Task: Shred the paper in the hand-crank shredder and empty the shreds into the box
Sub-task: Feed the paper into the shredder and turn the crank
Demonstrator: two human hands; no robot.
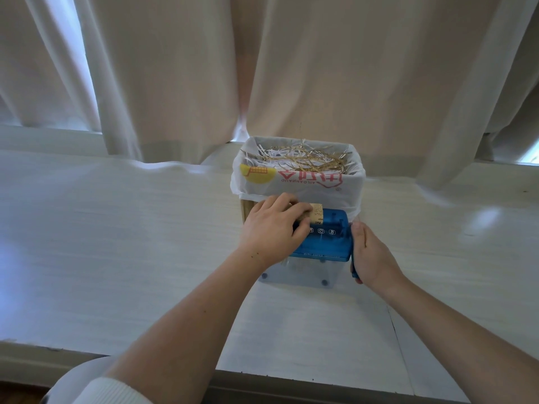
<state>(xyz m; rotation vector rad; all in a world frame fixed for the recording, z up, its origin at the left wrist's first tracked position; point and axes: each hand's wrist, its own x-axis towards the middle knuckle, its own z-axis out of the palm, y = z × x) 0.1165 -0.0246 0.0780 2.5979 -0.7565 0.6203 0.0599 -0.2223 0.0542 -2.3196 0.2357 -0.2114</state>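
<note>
A small blue hand-crank shredder [323,243] with a clear bin underneath stands on the white table. My left hand [271,228] rests on its top left and pinches a piece of brown paper [316,214] standing in the feed slot. At the shredder's right side my right hand [370,255] grips the blue crank handle [353,269]. Right behind the shredder is the box [246,214], lined with a white printed plastic bag [309,185] and holding brown and white shreds [303,160].
The white table [116,243] stretches left and right of the shredder, its front edge near the bottom of the view. Pale curtains [291,68] hang just behind the box.
</note>
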